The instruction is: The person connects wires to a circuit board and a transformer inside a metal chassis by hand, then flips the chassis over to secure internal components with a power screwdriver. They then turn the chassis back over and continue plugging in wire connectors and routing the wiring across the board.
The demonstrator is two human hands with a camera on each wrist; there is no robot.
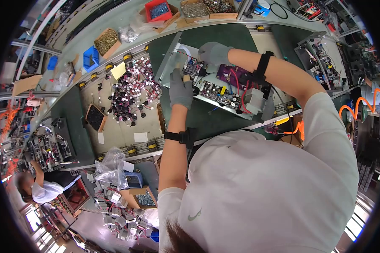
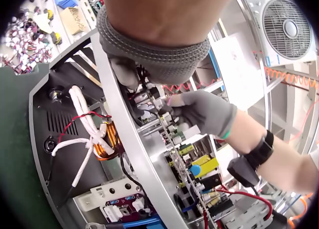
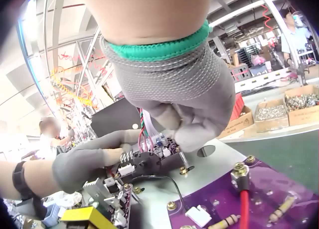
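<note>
A metal chassis (image 1: 169, 69) lies on the dark green bench mat, its side panel raised at the left. At that end my gloved left hand (image 1: 181, 90) holds the near-left edge of a small dark circuit board (image 1: 192, 69), thumb and fingers along it. My gloved right hand (image 1: 215, 54) grips the far corner of this board with curled fingers; the palm side hides part of the hold. Twisted red and green wires (image 3: 143, 132) rise beside the fingers. Close by are a purple board (image 3: 269, 194) and a longer board (image 1: 217, 92) with a yellow component.
Left of the mat spreads a pile of wired connectors (image 1: 133, 90), with a small black-filled box (image 1: 96, 118) beyond. A red bin (image 1: 158, 10), a blue bin (image 1: 90, 57) and boxes of small metal parts line the back. Another person (image 1: 46, 189) works at far left.
</note>
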